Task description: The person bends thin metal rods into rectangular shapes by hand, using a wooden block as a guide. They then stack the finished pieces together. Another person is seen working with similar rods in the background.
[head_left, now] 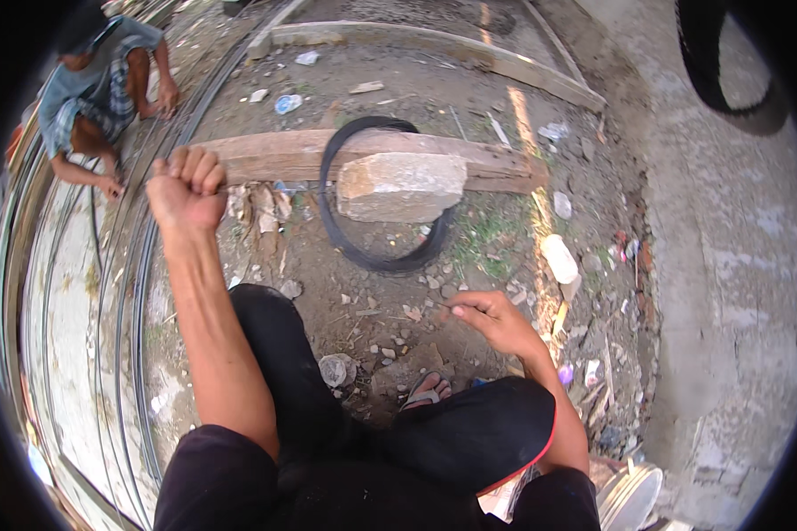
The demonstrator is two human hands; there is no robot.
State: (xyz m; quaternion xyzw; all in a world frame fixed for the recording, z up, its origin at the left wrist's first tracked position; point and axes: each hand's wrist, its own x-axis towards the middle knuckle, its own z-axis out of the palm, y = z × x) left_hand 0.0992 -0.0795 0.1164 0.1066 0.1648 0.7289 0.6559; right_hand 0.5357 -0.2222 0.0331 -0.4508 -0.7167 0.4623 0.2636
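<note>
Black ring (363,252) around pale grey stone (401,186); brown weathered plank (283,155) under the stone. Black trousers (292,372) with red hem below it. Co-worker's blue-grey checked shirt (88,84) left of the plank.

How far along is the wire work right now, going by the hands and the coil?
Done: a black coil lies looped on the plank, pinned by a stone block. In hand: the left hand is fisted, apparently on a thin wire, and the right hand pinches another thin strand. Left: long rods lie along the ground.
</note>
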